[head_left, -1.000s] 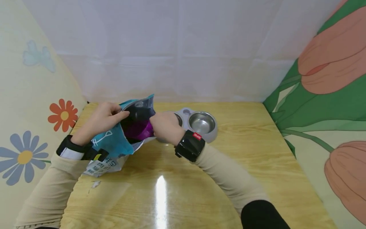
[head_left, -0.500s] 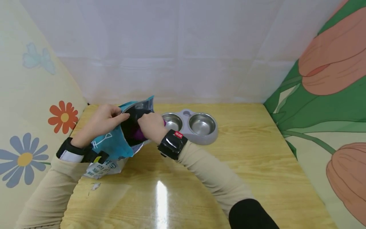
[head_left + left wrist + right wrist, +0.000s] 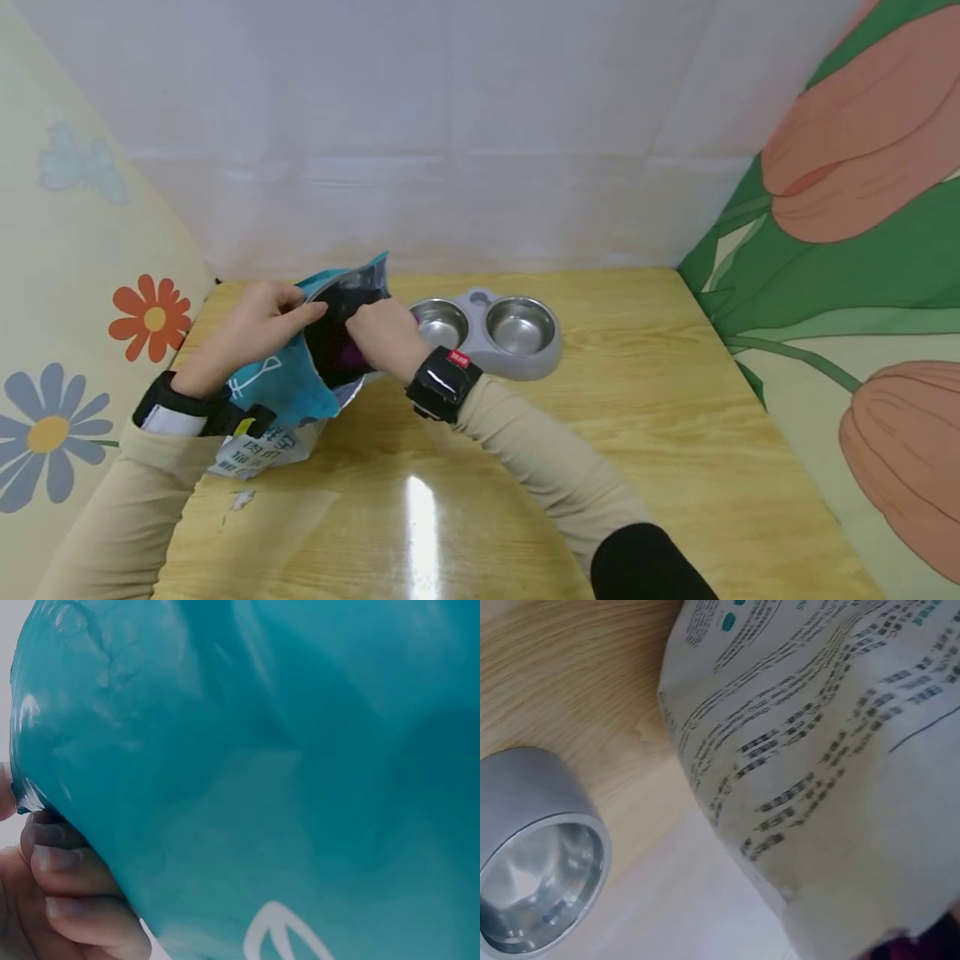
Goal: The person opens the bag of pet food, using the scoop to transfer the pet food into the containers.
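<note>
A teal and white printed bag [image 3: 292, 387] stands on the left of the table with its mouth open to the right. My left hand [image 3: 255, 329] pinches the bag's rim between thumb and fingers; in the left wrist view its curled fingers [image 3: 82, 900] show beside the teal wall. At the mouth, my right hand [image 3: 384, 333] grips a purple scoop [image 3: 351, 357], whose bowl is mostly inside the dark bag. The hand hides much of the scoop. What lies deeper in the bag is too dark to tell. The right wrist view shows the bag's printed white side [image 3: 817, 750].
A grey double pet feeder [image 3: 517, 364] with two steel bowls stands right of the bag, just behind my right hand. One steel bowl [image 3: 544, 889] appears in the right wrist view. A white cloth [image 3: 450, 142] hangs behind the wooden table [image 3: 637, 417].
My right hand has moved left with the purple scoop, which sits deeper in the bag. The feeder's left bowl has come into fuller view. My left hand keeps its hold on the rim.
</note>
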Tool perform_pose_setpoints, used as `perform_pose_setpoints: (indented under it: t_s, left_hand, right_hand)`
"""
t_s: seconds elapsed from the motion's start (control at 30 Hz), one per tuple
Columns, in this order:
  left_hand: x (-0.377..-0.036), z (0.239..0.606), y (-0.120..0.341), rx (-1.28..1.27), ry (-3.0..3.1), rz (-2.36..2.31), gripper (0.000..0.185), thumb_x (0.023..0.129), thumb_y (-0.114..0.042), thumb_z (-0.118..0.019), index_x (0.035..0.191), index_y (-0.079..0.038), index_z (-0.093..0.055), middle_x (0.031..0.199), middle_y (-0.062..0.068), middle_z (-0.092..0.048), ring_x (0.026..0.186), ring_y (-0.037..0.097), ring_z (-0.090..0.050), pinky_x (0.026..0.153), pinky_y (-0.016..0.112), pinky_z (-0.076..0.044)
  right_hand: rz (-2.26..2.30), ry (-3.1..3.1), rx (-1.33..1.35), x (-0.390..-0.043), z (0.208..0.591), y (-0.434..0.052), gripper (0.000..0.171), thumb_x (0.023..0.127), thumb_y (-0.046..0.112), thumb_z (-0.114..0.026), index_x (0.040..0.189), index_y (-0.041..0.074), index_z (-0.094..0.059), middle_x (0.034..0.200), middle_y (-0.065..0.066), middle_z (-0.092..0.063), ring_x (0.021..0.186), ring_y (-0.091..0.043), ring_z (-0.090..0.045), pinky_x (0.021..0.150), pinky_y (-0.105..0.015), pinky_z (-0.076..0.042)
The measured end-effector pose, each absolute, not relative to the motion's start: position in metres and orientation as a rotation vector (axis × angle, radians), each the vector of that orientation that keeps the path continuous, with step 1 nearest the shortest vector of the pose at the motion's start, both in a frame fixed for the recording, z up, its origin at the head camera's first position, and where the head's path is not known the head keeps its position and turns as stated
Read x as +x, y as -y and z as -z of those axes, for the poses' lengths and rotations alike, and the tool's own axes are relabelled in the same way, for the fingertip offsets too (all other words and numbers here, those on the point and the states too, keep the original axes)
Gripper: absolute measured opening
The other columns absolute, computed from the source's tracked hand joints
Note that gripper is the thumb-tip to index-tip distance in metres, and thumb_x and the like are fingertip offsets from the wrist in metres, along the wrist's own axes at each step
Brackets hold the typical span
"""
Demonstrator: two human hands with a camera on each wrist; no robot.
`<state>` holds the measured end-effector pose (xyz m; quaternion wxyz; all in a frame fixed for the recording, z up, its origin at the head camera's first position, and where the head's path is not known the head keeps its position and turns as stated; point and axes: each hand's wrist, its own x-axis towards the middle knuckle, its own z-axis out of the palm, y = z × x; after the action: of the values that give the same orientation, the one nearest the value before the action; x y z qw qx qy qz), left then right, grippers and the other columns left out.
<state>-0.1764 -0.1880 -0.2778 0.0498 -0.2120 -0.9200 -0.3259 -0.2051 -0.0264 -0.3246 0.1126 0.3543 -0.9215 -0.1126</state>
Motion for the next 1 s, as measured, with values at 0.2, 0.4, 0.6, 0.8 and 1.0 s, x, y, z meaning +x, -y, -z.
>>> perform_pose_setpoints:
  t_s: [0.2,0.4,0.6,0.8,1.0]
  left_hand:
    - [-0.1743,0.2778,0.1887,-0.635,2.812,0.985,0.042,0.090,-0.016,-0.055,0.053,-0.008,-0.038,0.048,-0.003,-0.027,0.041,0.015,-0.031,0.042,0.027,-0.024]
    - [-0.1745,0.2772,0.1883,-0.644,2.817,0.988,0.042,0.090,-0.018,-0.055,0.053,-0.008,-0.037,0.048,-0.003,-0.026,0.041,0.014,-0.030,0.041,0.027,-0.023]
    - [-0.1770,0.2779,0.1854,-0.653,2.808,0.986,0.043,0.090,-0.018,-0.056,0.053,-0.009,-0.036,0.048,-0.004,-0.025,0.039,0.013,-0.028,0.041,0.025,-0.022]
    - [-0.1768,0.2788,0.1854,-0.656,2.809,1.000,0.043,0.089,-0.017,-0.057,0.052,-0.010,-0.036,0.047,-0.004,-0.025,0.038,0.011,-0.027,0.041,0.025,-0.022]
    - [-0.1762,0.2805,0.1851,-0.677,2.786,0.979,0.043,0.088,-0.017,-0.058,0.052,-0.011,-0.036,0.047,-0.004,-0.024,0.038,0.010,-0.026,0.041,0.025,-0.022]
  right_hand:
    - [0.320,2.685,1.104,-0.2058,0.3270,0.0281,0.009,0.085,0.017,-0.059,0.084,0.019,-0.067,0.078,0.006,-0.064,0.063,-0.009,-0.055,0.057,-0.028,-0.047]
    - [0.263,2.695,1.153,-0.2056,0.3290,0.0294,0.006,0.082,0.020,-0.062,0.083,0.018,-0.067,0.077,0.004,-0.064,0.063,-0.011,-0.056,0.056,-0.029,-0.047]
    - [0.266,2.657,1.152,-0.2062,0.3286,0.0323,0.006,0.082,0.019,-0.062,0.081,0.020,-0.067,0.077,0.004,-0.065,0.063,-0.012,-0.057,0.058,-0.030,-0.047]
    - [0.266,2.651,1.176,-0.2060,0.3282,0.0343,0.007,0.083,0.020,-0.061,0.083,0.020,-0.068,0.077,0.005,-0.065,0.064,-0.011,-0.057,0.060,-0.030,-0.047]
    - [0.280,2.658,1.264,-0.2040,0.3283,0.0368,0.010,0.085,0.026,-0.060,0.090,0.020,-0.066,0.077,0.005,-0.065,0.070,-0.011,-0.060,0.065,-0.029,-0.049]
